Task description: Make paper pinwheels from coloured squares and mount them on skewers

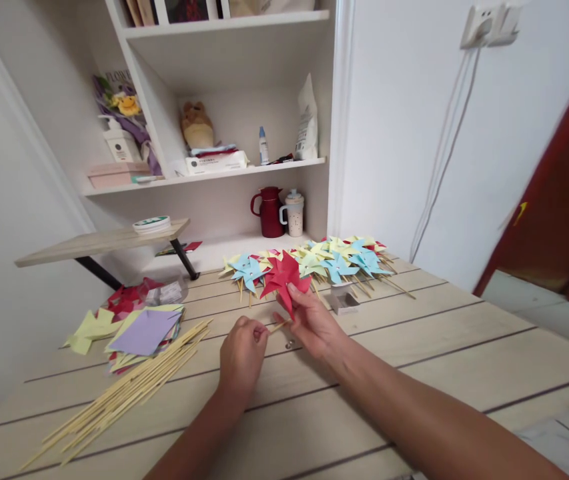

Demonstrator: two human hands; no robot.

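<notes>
A red paper pinwheel (283, 275) is pinched in my right hand (313, 322), its folded blades facing up and away from me. My left hand (244, 350) is closed on a thin wooden stick (278, 327), which runs from its fingertips to behind the pinwheel near my right fingers. Whether stick and pinwheel are joined is hidden. Just below, a small shiny metal piece (290, 345) lies on the table. A small open box (345, 300) stands right of my right hand. Beyond it lie many finished-looking pinwheels (339, 265) in blue, yellow and red on sticks.
Loose wooden sticks (129, 390) lie at the left of the slatted table (444, 360). Behind them are stacked coloured paper squares (147, 331), a yellow cut paper (93, 330) and a clear plastic box (167, 291). A raised wooden stand (99, 241), a red jug (271, 212) and a cup (294, 213) are farther back.
</notes>
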